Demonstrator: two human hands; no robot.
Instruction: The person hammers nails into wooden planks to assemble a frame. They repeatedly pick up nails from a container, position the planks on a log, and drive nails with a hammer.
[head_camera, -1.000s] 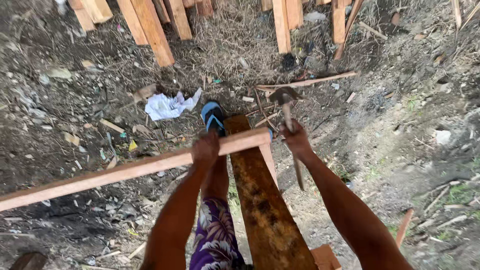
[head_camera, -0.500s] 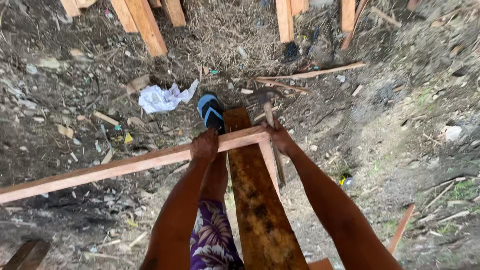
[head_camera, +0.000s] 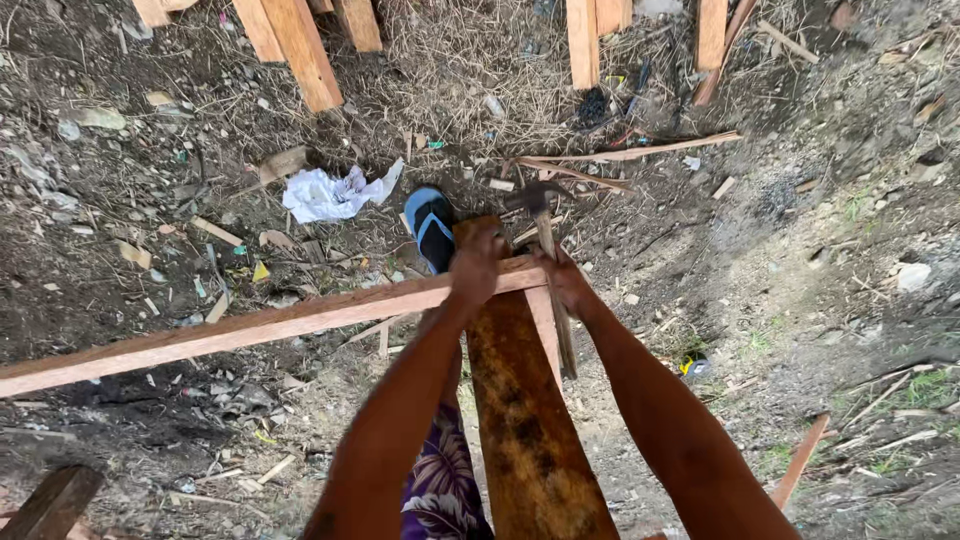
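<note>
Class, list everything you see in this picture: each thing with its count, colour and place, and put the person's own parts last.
Long batten: one, reddish, crossing the post.
Upright post: one, dark stained brown, centre.
Hammer: one, dark head, wooden handle, above the batten.
Sandal: one, blue, on the foot beyond the batten.
Crumpled paper: one, white, on the dirt.
Planks: several, orange-brown, top edge.
Thin sticks: two, pale, upper right.
Shorts: purple, floral, bottom.
Left hand: gripping the batten.
Right hand: around the hammer handle.
</note>
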